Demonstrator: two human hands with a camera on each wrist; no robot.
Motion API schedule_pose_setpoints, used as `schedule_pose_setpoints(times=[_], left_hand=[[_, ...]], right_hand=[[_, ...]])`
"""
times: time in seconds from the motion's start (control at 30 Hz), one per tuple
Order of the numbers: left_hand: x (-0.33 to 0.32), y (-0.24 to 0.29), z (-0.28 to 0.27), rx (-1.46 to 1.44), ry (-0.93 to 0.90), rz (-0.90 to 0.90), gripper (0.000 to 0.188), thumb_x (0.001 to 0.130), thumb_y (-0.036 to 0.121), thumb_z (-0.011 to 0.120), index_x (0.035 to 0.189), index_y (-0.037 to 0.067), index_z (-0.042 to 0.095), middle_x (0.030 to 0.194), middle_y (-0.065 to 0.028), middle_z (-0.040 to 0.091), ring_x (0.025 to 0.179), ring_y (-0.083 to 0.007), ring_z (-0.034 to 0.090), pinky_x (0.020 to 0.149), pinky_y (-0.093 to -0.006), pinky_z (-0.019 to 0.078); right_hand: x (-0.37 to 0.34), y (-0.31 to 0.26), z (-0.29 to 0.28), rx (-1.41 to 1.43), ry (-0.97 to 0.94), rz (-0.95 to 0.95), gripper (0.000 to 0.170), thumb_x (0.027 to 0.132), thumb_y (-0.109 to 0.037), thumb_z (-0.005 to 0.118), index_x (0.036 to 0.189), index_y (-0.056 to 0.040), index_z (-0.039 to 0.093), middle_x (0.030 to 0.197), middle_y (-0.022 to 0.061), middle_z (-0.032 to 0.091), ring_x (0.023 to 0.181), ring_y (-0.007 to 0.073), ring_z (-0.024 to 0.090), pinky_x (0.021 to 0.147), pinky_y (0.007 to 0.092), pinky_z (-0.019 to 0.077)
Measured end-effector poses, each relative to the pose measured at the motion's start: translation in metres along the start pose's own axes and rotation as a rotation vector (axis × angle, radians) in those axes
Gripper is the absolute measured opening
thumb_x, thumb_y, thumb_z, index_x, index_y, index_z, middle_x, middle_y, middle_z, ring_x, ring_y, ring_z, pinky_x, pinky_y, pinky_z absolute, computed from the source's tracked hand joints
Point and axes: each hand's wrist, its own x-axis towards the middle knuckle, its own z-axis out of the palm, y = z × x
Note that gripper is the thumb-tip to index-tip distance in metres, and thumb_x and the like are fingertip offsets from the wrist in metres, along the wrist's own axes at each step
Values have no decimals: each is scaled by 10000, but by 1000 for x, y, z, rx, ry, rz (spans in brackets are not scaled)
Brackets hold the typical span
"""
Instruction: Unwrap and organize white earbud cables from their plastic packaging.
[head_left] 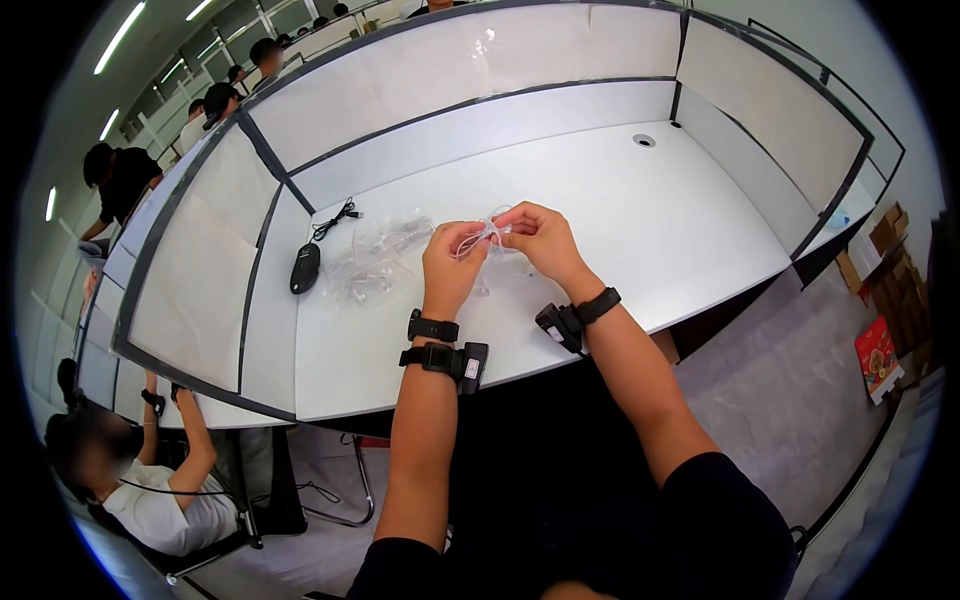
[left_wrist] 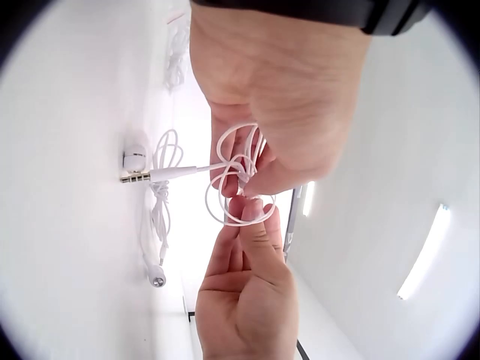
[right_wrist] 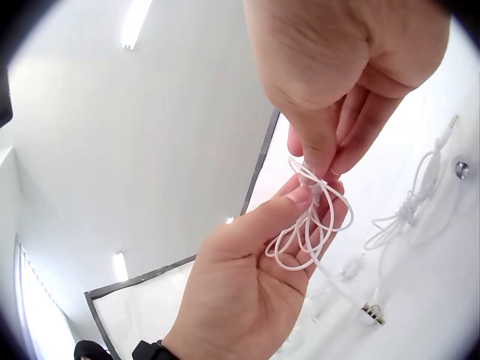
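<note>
An open office, apparently — partitioned white desks [head_left: 560, 190], tube lights [head_left: 120, 38], people [head_left: 125, 180] at neighbouring cubicles.

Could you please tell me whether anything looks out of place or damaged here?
Nothing looks spilled or damaged. The only slightly untidy spot is the loose spread of crumpled clear bags on the desk, near the black mouse; the held white cable is simply looped.
</note>
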Motion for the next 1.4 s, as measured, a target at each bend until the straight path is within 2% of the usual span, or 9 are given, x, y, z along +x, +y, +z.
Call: schedule_pose_setpoints(times=[0.1, 0.2, 0.37, 0.57, 0.67, 0.77, 0.87, 1.1, 1.4], left_hand=[[-1, 3, 1, 121, 25, -75, 250, 864, -41, 694, 1110, -42, 650, 1081, -111, 688, 977, -192, 686, 852, -286, 566], [-1, 5, 1, 91, 52, -134, 237, 867, -32, 700, 1098, -53, 655, 1049, -122, 707, 939, -180, 691, 820, -273, 567], [-1, 3, 2, 46, 85, -100, 195, 871, -31, 700, 1061, -55, 661, 1024, -112, 701, 940, -169, 686, 813, -267, 566], [-1, 2, 4, -2, 101, -120, 170, 874, -24, 687, 1041, -59, 675, 977, -104, 718, 885, -155, 697, 800, -262, 554], [-1, 3, 4, -5, 101, -149, 173, 874, -19, 691, 1041, -59, 678, 974, -104, 718, 881, -154, 696, 802, -259, 552], [-1, 5, 2, 42, 59, -185, 192, 881, -15, 687, 1064, -67, 663, 1005, -122, 711, 910, -177, 702, 817, -271, 559], [-1, 3, 1, 70, 34, -185, 202, 886, -17, 680, 1079, -71, 654, 1019, -131, 709, 927, -185, 704, 828, -276, 560], [-2, 3, 2, 24, 29, -164, 190, 890, -13, 673, 1071, -68, 656, 1018, -129, 709, 921, -180, 703, 825, -276, 559], [-1, 3, 1, -7, 75, -160, 153, 883, -22, 679, 1032, -47, 654, 993, -101, 693, 923, -169, 690, 830, -273, 556]], right_hand=[[0, 2, -1, -39, -9, 17, 205, 816, 58, 736, 1003, 14, 665, 986, 90, 725, 873, 134, 701, 770, 255, 564], [-1, 0, 1, -51, 1, 32, 227, 816, 36, 754, 1015, 6, 650, 982, 84, 718, 875, 139, 704, 769, 252, 565], [-7, -18, 10, -170, 115, 27, 250, 822, 11, 769, 1011, -19, 609, 962, 71, 691, 867, 154, 716, 748, 245, 572], [-4, -5, 7, -279, 160, -133, 203, 783, -7, 786, 894, -10, 617, 880, 61, 641, 776, 160, 704, 661, 259, 560], [-4, -3, 6, -285, 171, -143, 177, 789, 0, 776, 868, -7, 618, 874, 69, 649, 772, 163, 704, 664, 259, 562], [-5, -11, 6, -263, 156, -95, 144, 830, 19, 745, 887, -11, 616, 888, 59, 687, 827, 136, 705, 728, 242, 576], [-4, -6, 5, -313, 166, -134, 140, 833, 17, 741, 900, -11, 622, 887, 66, 698, 834, 135, 706, 726, 240, 574], [-5, -11, 6, -307, 110, -77, 162, 838, -41, 756, 931, -21, 625, 899, 39, 681, 837, 126, 694, 733, 242, 568], [-5, -8, 5, -217, 100, -26, 150, 883, -63, 692, 1005, -16, 619, 960, 49, 671, 838, 121, 672, 741, 253, 561]])
